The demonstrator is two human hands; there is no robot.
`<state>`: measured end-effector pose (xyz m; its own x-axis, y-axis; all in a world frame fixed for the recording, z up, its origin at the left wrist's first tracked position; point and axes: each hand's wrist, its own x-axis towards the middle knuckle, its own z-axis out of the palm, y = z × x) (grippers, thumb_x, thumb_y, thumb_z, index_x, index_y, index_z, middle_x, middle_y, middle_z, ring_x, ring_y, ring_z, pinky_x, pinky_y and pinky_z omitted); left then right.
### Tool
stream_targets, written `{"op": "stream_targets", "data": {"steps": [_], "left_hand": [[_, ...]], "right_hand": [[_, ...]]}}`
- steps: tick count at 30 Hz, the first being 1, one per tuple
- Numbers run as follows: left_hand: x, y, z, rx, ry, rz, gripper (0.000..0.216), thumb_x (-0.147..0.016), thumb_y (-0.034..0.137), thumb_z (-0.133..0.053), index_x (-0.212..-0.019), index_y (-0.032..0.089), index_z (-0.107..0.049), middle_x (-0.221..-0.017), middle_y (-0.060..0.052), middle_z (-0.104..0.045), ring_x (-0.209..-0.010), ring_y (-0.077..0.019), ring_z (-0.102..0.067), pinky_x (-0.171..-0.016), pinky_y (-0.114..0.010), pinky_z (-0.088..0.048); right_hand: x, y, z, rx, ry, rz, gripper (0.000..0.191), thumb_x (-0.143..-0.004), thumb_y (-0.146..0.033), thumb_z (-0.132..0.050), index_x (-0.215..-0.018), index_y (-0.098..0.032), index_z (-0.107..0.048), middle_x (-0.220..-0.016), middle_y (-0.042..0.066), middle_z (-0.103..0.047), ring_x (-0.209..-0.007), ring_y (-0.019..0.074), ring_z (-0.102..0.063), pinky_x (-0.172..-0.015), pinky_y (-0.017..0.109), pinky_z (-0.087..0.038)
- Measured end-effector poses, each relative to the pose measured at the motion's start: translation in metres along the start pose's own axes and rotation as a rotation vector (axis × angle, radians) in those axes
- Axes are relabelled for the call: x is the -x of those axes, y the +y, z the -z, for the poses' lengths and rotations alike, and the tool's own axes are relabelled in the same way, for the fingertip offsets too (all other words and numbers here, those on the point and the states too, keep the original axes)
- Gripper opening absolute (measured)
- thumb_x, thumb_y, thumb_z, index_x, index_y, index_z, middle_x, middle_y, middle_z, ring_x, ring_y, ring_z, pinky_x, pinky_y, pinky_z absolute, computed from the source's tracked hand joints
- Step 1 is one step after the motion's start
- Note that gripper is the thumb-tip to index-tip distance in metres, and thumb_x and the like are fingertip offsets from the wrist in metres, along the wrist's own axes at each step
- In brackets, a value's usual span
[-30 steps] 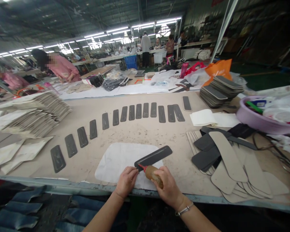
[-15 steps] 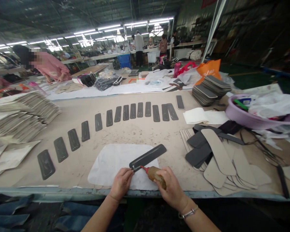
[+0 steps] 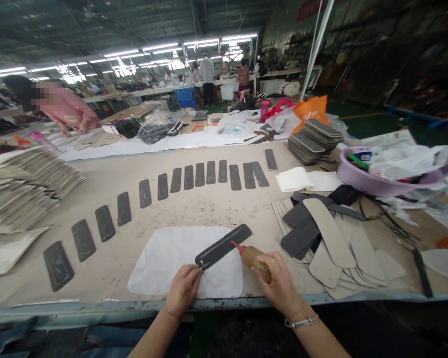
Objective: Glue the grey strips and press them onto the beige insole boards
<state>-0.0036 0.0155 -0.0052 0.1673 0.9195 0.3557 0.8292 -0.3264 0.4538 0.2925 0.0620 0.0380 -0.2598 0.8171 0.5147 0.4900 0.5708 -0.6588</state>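
A long black strip (image 3: 224,245) lies slantwise on a white sheet (image 3: 171,261) near the table's front edge. My left hand (image 3: 182,291) is closed on the strip's near end, pinning it down. My right hand (image 3: 280,283) is wrapped round a brown glue bottle (image 3: 254,258) whose red nozzle touches the strip's right edge about midway along it.
A curved row of several black pieces (image 3: 188,177) crosses the table. Beige and dark cut pieces (image 3: 336,238) lie fanned at the right, a purple basin (image 3: 373,181) beyond them. Stacked beige pieces (image 3: 22,186) sit at the left. People work at far tables.
The glue bottle's nozzle has moved along the strip from its near end toward the middle, with my right hand shifting right. My left hand stays on the near end.
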Motion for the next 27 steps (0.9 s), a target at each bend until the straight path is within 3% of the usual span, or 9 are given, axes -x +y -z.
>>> {"op": "stream_targets", "data": {"steps": [5, 8, 15, 19, 24, 27], "left_hand": [[-0.001, 0.002, 0.001, -0.005, -0.006, 0.008, 0.018, -0.087, 0.02, -0.049, -0.098, 0.021, -0.062, -0.096, -0.007, -0.06, -0.091, -0.018, -0.057, -0.083, -0.034, -0.051], [-0.001, 0.002, 0.0, -0.019, -0.012, 0.009, 0.018, -0.086, 0.019, -0.049, -0.098, 0.02, -0.063, -0.096, -0.007, -0.06, -0.09, -0.0177, -0.058, -0.082, -0.032, -0.051], [0.0, 0.001, 0.0, -0.011, 0.0, -0.007, 0.018, -0.086, 0.018, -0.049, -0.099, 0.02, -0.062, -0.096, -0.007, -0.06, -0.091, -0.0175, -0.056, -0.083, -0.033, -0.05], [-0.001, 0.001, 0.001, -0.026, 0.012, -0.013, 0.018, -0.086, 0.018, -0.05, -0.098, 0.02, -0.062, -0.097, -0.007, -0.06, -0.091, -0.0177, -0.056, -0.083, -0.033, -0.051], [-0.002, 0.003, 0.002, -0.029, 0.016, -0.02, 0.018, -0.086, 0.019, -0.049, -0.097, 0.021, -0.063, -0.095, -0.007, -0.061, -0.089, -0.0181, -0.058, -0.082, -0.033, -0.052], [-0.002, 0.003, 0.002, -0.033, 0.023, -0.025, 0.018, -0.086, 0.02, -0.049, -0.097, 0.021, -0.063, -0.094, -0.007, -0.061, -0.088, -0.018, -0.059, -0.08, -0.033, -0.052]], "right_hand": [[0.008, -0.029, -0.021, -0.102, -0.247, 0.131, 0.04, -0.075, -0.003, -0.047, -0.11, -0.022, -0.047, -0.097, 0.008, -0.045, -0.085, 0.0203, -0.047, -0.072, 0.036, -0.049], [0.01, -0.03, -0.025, -0.057, -0.314, 0.19, 0.044, -0.071, 0.0, -0.044, -0.108, -0.023, -0.049, -0.092, 0.006, -0.045, -0.08, 0.0198, -0.045, -0.068, 0.035, -0.048], [0.003, 0.017, 0.006, 0.169, -0.113, 0.068, 0.039, -0.075, -0.006, -0.048, -0.11, -0.023, -0.051, -0.1, 0.009, -0.045, -0.091, 0.0237, -0.047, -0.076, 0.041, -0.048], [-0.001, 0.018, 0.009, 0.181, 0.0, 0.031, 0.032, -0.079, -0.013, -0.051, -0.109, -0.023, -0.05, -0.1, 0.01, -0.045, -0.092, 0.0242, -0.047, -0.078, 0.043, -0.048], [-0.002, -0.013, -0.019, -0.009, -0.129, 0.107, 0.038, -0.077, -0.006, -0.049, -0.111, -0.022, -0.048, -0.101, 0.009, -0.045, -0.09, 0.0215, -0.047, -0.075, 0.038, -0.049], [-0.001, -0.018, -0.027, -0.018, -0.2, 0.149, 0.04, -0.073, -0.002, -0.046, -0.108, -0.023, -0.051, -0.097, 0.008, -0.046, -0.086, 0.0209, -0.048, -0.073, 0.037, -0.049]]}}
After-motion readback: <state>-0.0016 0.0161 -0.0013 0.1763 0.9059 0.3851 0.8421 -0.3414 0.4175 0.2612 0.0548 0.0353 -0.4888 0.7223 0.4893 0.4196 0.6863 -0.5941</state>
